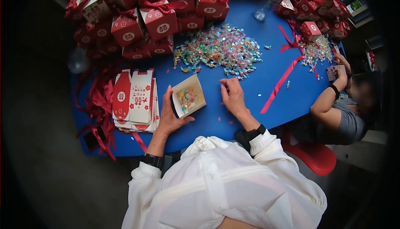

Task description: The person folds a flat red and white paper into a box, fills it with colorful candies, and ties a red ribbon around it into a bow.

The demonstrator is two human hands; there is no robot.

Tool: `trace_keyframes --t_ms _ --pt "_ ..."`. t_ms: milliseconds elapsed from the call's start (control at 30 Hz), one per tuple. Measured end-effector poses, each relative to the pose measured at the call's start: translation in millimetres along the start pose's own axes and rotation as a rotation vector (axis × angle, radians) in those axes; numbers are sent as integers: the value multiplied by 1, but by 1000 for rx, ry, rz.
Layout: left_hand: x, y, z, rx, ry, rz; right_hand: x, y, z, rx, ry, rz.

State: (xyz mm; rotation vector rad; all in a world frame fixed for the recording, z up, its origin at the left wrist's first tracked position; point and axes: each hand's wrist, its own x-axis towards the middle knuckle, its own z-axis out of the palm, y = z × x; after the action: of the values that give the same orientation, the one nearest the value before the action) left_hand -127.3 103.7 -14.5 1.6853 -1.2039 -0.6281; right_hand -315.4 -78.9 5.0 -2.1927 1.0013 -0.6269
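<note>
My left hand (pixel 167 118) is wrapped round the side of a small open box (pixel 197 88), tilted so its mouth faces me. Several wrapped candies (pixel 188 99) lie inside it. To the right of the box, my right hand (pixel 234 97) is over the table with its fingers curled in; whether anything is between them is hidden. Just beyond both hands spreads a large heap of shiny wrapped candies (pixel 223 49). Left of my left hand is a stack of flat, unfolded red and white boxes (pixel 141 97).
Filled-out red gift boxes (pixel 162 24) with ribbons are piled at the back left of the blue table (pixel 246 108). Loose red ribbons (pixel 100 99) lie at the left, and a ribbon strip (pixel 281 85) at the right. A clear jar (pixel 266 6) stands behind. A co-worker (pixel 333 108) sits at the right holding a box.
</note>
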Motion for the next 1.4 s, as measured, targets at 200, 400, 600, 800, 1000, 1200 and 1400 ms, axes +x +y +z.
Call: trace_keyframes --t_ms 200,400,600,800,1000,1200,1400 --pt "6 7 4 -23 24 -16 35 17 6 -105 130 -207" --pt "-2 1 16 50 119 59 44 -19 -7 121 24 -177" --pt "-4 10 10 -95 83 73 15 -69 -24 552 -376 -66" --pt "-1 22 6 -133 122 80 25 -90 -25 463 -387 -48" --pt "3 35 2 -46 167 105 16 -85 -14 553 -369 -142" --pt "10 41 3 -127 220 182 15 -81 -3 507 -284 -173" --pt "11 52 -4 -31 315 140 16 -79 -1 490 -290 -209"
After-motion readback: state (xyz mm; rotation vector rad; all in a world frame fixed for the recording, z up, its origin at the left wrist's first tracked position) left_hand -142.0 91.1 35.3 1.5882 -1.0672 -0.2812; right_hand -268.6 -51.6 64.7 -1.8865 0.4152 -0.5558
